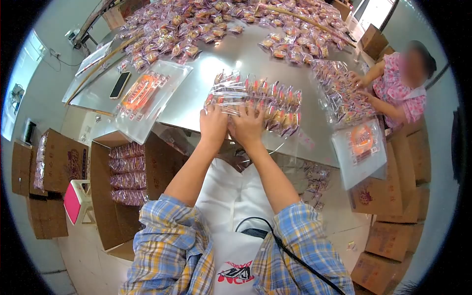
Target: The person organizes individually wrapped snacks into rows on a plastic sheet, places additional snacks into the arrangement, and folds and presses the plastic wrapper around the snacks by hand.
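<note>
A clear plastic bag (231, 92) lies at the table's near edge, filled with rows of small wrapped snack packets (280, 105). My left hand (213, 124) has its fingers bent over the bag's near left part, gripping the film. Close beside it, my right hand (247, 124) is closed on the same bag near its middle, fingertips against the packets. Film folds hide parts of the fingers and thumbs. Loose film hangs below the table edge near my right wrist.
Flat printed bags (172, 81) and a phone (120, 85) lie left. Loose packets (196, 24) cover the far table behind wooden sticks (305, 19). At right, a co-worker (393, 83) handles another filled bag (341, 93). An open carton (118, 216) holds packed bags below left.
</note>
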`<state>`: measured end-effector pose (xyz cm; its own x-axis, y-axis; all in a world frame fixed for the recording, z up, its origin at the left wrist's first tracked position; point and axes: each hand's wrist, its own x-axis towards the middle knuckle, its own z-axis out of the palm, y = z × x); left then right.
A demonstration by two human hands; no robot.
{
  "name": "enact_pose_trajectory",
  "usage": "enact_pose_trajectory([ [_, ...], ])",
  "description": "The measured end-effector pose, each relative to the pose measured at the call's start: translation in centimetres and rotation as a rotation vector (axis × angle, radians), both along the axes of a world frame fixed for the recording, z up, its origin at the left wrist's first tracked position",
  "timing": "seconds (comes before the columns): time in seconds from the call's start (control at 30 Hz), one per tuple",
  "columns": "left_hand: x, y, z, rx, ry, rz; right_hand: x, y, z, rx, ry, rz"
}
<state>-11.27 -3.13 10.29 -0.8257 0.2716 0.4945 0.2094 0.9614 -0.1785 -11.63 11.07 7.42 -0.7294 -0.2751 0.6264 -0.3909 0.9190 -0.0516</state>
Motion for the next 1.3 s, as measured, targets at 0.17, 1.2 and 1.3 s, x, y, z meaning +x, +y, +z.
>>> enact_pose_trajectory([
  [0.17, -1.5, 0.9, -0.7, 0.015, -0.137, 0.074, -0.4, 0.3, -0.2, 0.007, 0.004, -0.046],
  [1.2, 4.5, 3.4, 0.8, 0.054, -0.03, -0.21, -2.9, 5.0, 0.8, -0.054, -0.115, 0.185],
  [1.3, 3.5, 4.9, 0.4, 0.109, -0.003, -0.155, -2.9, 4.9, 0.5, -0.129, -0.11, 0.195],
])
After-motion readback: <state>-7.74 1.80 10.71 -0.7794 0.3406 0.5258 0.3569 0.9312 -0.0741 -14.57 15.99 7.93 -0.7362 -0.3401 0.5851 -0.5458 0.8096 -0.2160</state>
